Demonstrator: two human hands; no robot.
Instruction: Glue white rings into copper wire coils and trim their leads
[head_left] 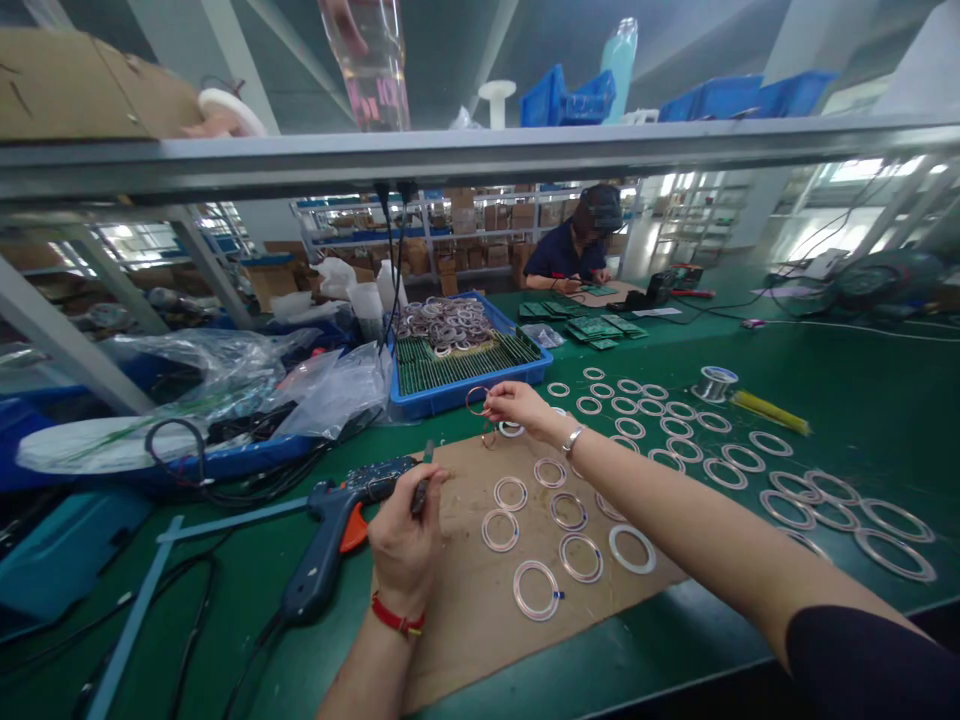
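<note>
My left hand [405, 540], wearing a red band, is closed around a slim dark hand tool [429, 452] whose exact kind I cannot make out. Between its fingertips, my right hand [519, 405] pinches a thin copper coil ring [474, 392] above the cardboard sheet [457, 640]. A small loop hangs just below those fingers. Several flat coil rings lie on the cardboard, among them a ring with a dark blue tab [517, 600] and a white ring [613, 545]. More rings [750, 458] are spread over the green table on the right.
A glue gun [319, 560] lies left of the cardboard. Behind it stands a blue tray [465, 387] with circuit boards and piled rings. A solder spool [701, 384] and yellow tube [772, 411] are at right. Opposite, a person [559, 250] works under the overhead shelf [480, 155].
</note>
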